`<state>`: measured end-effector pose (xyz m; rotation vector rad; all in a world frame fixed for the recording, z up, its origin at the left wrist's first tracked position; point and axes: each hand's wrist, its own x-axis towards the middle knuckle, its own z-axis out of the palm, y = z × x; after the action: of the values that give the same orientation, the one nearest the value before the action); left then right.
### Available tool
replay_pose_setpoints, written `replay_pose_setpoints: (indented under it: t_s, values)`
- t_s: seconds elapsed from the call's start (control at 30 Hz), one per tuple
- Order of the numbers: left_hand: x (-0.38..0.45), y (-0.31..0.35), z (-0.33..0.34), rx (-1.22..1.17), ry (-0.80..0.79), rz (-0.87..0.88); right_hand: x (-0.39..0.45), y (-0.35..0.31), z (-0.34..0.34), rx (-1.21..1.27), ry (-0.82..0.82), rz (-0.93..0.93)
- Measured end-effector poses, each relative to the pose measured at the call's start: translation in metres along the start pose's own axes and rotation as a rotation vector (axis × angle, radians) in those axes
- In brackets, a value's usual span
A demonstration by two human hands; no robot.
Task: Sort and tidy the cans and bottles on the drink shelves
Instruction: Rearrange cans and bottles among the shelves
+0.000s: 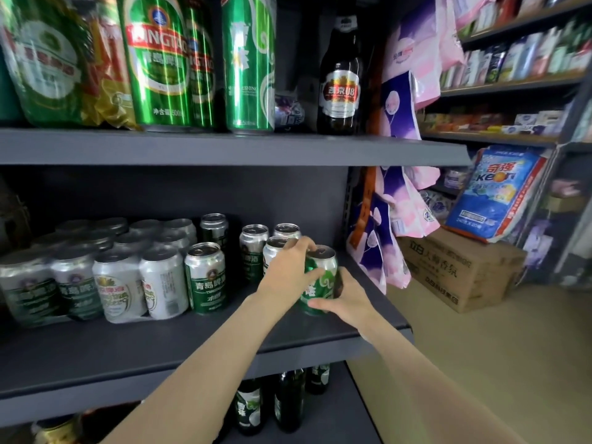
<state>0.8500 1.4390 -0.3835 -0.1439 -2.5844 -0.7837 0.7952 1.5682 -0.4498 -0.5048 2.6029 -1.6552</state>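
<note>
A small shop is shown: dark metal shelves (224, 149) are stocked with beer cans (205, 277) at centre left, packaged goods (512, 62) are racked at upper right, and a cardboard carton (461, 270) is stacked on the floor.

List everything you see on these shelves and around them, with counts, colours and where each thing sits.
Tall cans: three, green, top shelf.
Bottle: one, brown, top shelf right.
Wrapped packs: silver cans, middle shelf left; count unclear.
Loose cans: five, silver and dark green, middle shelf.
Held can: one, bright green, middle shelf right end.
Bottles: about three, dark, bottom shelf.
Box: one, brown, floor right.
Bag: one, blue, on box.
Left hand: grips held can.
Right hand: grips held can.
</note>
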Motion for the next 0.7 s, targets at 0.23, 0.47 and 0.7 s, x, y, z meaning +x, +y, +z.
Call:
replay_pose_setpoints:
  t_s: [0.23,0.47,0.7]
  values:
    - [-0.023,-0.034,-0.027,0.212,0.076,-0.069,0.018,-0.006,0.016,-0.177,0.200,0.028]
    - [-0.048,-0.039,-0.054,0.323,0.289,0.207,-0.043,-0.030,-0.011,-0.232,0.338,-0.344]
    - [-0.027,0.021,-0.116,0.450,0.563,0.605,-0.064,-0.134,-0.080,-0.222,0.628,-0.821]
